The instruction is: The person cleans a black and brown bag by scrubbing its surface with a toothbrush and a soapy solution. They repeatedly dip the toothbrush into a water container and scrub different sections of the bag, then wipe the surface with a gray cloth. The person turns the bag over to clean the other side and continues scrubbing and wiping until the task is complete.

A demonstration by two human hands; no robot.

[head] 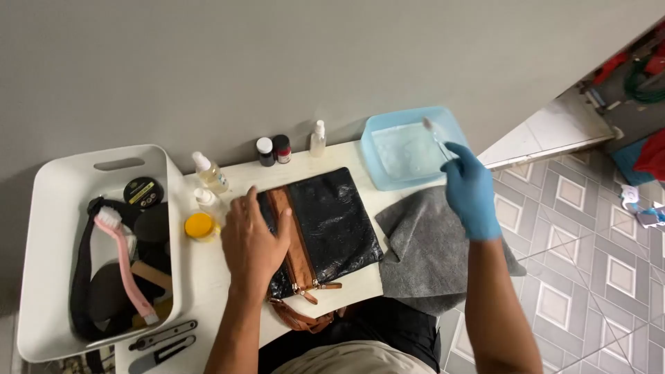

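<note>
A bare left hand (pixel 253 242) lies flat, fingers spread and released, pressing on a black and brown leather pouch (pixel 322 228) on a white table (pixel 208 291). The pouch lies under the palm and reaches out past the fingertips toward the right. The right hand (pixel 471 190), in a blue glove, pinches a thin swab (pixel 435 136) between thumb and fingers; its tip rises just above the fingertips, over a pale blue tub (pixel 409 149). A grey cloth (pixel 429 256) lies under that wrist. Beyond the left fingertips stand small bottles (pixel 273 149) and a yellow jar (pixel 199 226).
</note>
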